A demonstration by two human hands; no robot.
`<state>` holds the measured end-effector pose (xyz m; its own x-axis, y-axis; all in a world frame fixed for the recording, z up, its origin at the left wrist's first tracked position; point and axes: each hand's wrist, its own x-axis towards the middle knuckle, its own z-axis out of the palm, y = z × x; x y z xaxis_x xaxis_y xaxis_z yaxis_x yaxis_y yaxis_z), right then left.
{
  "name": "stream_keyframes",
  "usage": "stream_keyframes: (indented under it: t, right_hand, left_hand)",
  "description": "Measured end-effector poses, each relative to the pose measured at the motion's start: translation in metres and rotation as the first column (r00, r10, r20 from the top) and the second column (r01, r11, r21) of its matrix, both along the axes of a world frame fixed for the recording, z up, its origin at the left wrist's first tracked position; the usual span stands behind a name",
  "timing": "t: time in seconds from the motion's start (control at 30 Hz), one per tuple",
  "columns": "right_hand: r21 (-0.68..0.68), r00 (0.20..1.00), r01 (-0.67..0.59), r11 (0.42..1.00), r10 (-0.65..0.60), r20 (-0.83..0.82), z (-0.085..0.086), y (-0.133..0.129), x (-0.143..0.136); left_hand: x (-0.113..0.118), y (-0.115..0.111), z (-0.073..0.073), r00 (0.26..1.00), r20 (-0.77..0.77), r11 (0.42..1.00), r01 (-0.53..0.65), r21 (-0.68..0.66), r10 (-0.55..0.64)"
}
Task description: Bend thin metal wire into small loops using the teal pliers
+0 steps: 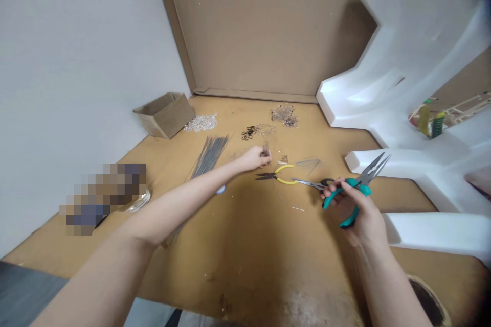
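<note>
My right hand (362, 214) is wrapped round teal-handled needle-nose pliers (356, 191), whose jaws point up and away, slightly parted. My left hand (256, 158) reaches to the middle of the table, its fingers pinched on a small bunch of short thin wire pieces (266, 149). Just right of it lie yellow-handled pliers (284, 181), jaws toward the left. Scissors (312, 184) with dark handles rest between them and my right hand. A bundle of long grey wires (209, 156) lies left of my left hand, partly hidden under the forearm.
Behind the left hand are black rings (249, 133) and a pile of small wire pieces (284, 114). An open cardboard box (164, 115) stands back left beside clear small pieces (202, 122). White foam (383, 158) borders the right; a cardboard wall (268, 30) closes the back.
</note>
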<state>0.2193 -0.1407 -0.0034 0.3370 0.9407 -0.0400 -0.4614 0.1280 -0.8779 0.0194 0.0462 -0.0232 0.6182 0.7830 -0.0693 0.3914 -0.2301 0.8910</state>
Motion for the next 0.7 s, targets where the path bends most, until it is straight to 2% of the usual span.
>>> stream_keyframes:
  t: [0.2, 0.3, 0.37, 0.4, 0.43, 0.47, 0.53, 0.6, 0.63, 0.7]
  right_hand:
    - [-0.017, 1.0, 0.001, 1.0, -0.001, -0.003, 0.0, 0.0, -0.002]
    - [-0.017, 1.0, 0.02, 1.0, -0.019, 0.022, 0.003, 0.0, -0.002]
    - [-0.054, 0.99, 0.016, 0.998, -0.008, 0.14, 0.006, -0.002, -0.001]
    - [-0.106, 0.964, 0.016, 0.994, 0.012, 0.264, 0.007, -0.003, -0.001]
    - [-0.173, 0.904, 0.039, 0.984, 0.039, 0.426, 0.007, -0.004, 0.0]
    - [-0.233, 0.793, 0.089, 0.968, 0.073, 0.605, 0.007, -0.005, -0.001]
    - [-0.251, 0.44, 0.206, 0.946, 0.139, 0.887, 0.003, -0.007, -0.004]
    - [-0.161, 0.088, 0.177, 0.971, 0.148, 0.985, -0.004, -0.009, -0.012]
    - [-0.127, -0.039, 0.1, 0.987, 0.132, 0.991, -0.008, -0.009, -0.018]
    - [-0.068, -0.199, -0.011, 0.998, 0.065, 0.978, -0.016, -0.009, -0.03]
  left_hand:
    - [0.006, -0.001, -0.003, 0.999, 0.026, 1.0, -0.027, 0.008, 0.027]
    - [0.011, -0.004, 0.002, 0.998, 0.053, 0.998, -0.041, -0.051, 0.044]
    - [0.013, -0.01, 0.012, 0.997, 0.069, 0.994, -0.03, -0.11, 0.037]
    - [0.012, -0.016, 0.018, 0.996, 0.083, 0.99, -0.015, -0.142, 0.027]
    - [0.01, -0.022, 0.025, 0.995, 0.098, 0.986, 0.003, -0.167, 0.013]
    - [0.006, -0.03, 0.033, 0.992, 0.126, 0.981, 0.021, -0.194, 0.004]
    - [-0.003, -0.047, 0.045, 0.97, 0.243, 0.955, 0.062, -0.29, 0.011]
    - [-0.014, -0.063, 0.053, 0.96, 0.278, 0.955, 0.048, -0.293, 0.037]
    - [-0.02, -0.07, 0.055, 0.952, 0.299, 0.952, 0.035, -0.305, 0.06]
    - [-0.028, -0.082, 0.055, 0.941, 0.327, 0.943, 0.025, -0.333, 0.091]
